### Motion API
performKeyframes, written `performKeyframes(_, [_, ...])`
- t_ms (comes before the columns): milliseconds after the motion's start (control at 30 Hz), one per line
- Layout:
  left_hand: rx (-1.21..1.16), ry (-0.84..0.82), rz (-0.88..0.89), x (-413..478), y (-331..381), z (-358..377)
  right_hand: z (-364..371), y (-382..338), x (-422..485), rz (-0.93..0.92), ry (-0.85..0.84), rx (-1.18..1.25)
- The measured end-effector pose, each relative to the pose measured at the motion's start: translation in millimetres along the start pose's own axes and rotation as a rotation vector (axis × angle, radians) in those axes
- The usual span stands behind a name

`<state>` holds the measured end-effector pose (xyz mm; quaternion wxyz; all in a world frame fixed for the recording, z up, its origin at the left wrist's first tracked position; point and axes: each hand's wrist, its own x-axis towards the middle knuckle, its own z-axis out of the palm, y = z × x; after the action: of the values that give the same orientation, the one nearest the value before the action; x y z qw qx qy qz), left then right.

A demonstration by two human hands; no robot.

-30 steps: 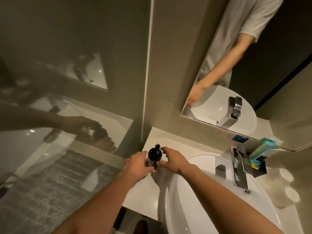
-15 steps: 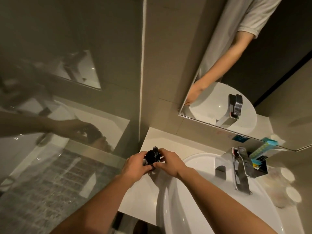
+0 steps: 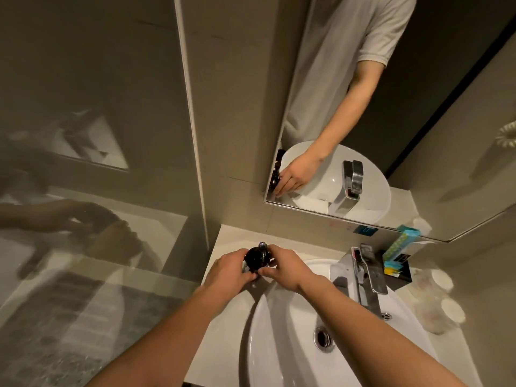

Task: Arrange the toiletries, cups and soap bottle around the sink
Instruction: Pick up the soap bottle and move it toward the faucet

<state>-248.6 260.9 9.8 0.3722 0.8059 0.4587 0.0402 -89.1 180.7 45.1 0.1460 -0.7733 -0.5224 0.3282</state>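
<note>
Sink point(image 3: 293, 356): white basin, centre; its rim lies just beside the bottle's base, so a nudge risks a topple inward.
Left hand point(image 3: 227, 270), right hand point(image 3: 284, 268): fingers closed round the bottle from both sides.
Soap bottle point(image 3: 257, 256): dark pump bottle, upright, counter at 11 o'clock; likely slick.

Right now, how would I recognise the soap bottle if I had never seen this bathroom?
Find the white sink; on the counter at its back left corner, both hands hold the soap bottle. It is the only dark, round, pump-topped thing there; the cups stand far right.
</note>
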Motion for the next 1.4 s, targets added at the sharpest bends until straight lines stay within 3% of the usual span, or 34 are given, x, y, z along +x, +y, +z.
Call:
performKeyframes(533, [-0.02,-0.108,0.181,77,76,47,-61,67,8,0.192,0.121,0.03])
performKeyframes(1400, [0.078,-0.175,0.203,122,80,70,-51,92,42,0.385,0.16,0.079])
